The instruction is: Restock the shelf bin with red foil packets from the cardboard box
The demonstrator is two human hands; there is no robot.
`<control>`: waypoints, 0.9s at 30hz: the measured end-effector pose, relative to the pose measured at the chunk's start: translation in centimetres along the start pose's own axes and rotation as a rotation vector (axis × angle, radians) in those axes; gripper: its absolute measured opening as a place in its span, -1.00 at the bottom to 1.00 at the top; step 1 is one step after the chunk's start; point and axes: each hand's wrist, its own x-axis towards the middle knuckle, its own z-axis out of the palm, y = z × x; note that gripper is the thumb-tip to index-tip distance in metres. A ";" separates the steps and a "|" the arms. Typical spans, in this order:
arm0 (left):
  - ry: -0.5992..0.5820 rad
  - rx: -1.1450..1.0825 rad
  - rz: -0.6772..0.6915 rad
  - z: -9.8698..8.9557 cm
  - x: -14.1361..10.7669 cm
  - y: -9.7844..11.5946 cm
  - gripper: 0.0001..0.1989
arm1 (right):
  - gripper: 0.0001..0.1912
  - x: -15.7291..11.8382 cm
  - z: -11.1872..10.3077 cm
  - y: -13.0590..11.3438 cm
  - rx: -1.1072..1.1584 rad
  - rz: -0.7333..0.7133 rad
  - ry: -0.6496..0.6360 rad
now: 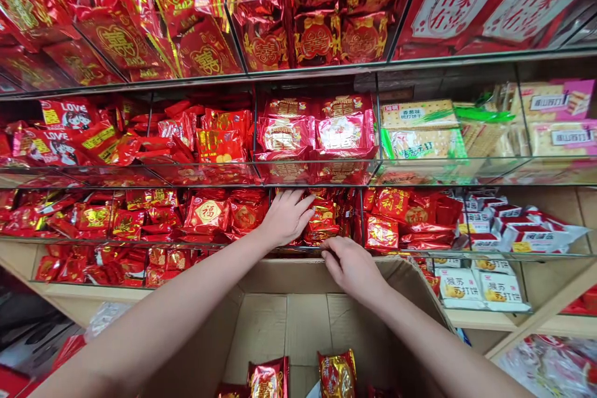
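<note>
My left hand (288,216) reaches into a compartment of the lower shelf. Its fingers are stretched out over red-and-gold snack packets (323,216), and it holds nothing that I can see. Just to the right and lower, my right hand (353,268) is at the shelf's clear front lip, with fingers curled. Whatever those fingers may grip is hidden. Beneath both arms stands an open cardboard box (262,323). Inside its near end lie a red double-happiness packet (269,379) and a gold-and-red packet (337,374).
Clear dividers and front lips split the shelves into compartments. Pink-red packets (286,134) and green-edged cracker packs (423,144) fill the middle shelf. White-and-red packs (532,230) sit lower right, above white cracker packets (501,289). Larger red bags (119,40) line the top shelf.
</note>
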 end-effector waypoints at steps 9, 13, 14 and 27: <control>-0.097 0.057 -0.155 1.9 0.9 -0.2 -0.48 | -0.48 2.5 0.3 0.9 0.002 0.094 -0.123; -0.120 0.066 -0.158 2.5 0.9 -0.4 -0.54 | -0.57 2.9 0.6 1.6 0.039 0.040 -0.138; -0.124 0.058 -0.157 2.4 0.9 -0.5 -0.55 | -0.64 2.8 0.7 1.7 0.056 0.033 -0.135; -0.087 0.041 -0.190 2.8 0.3 0.1 -0.41 | -0.82 3.0 0.8 2.3 0.055 0.136 -0.094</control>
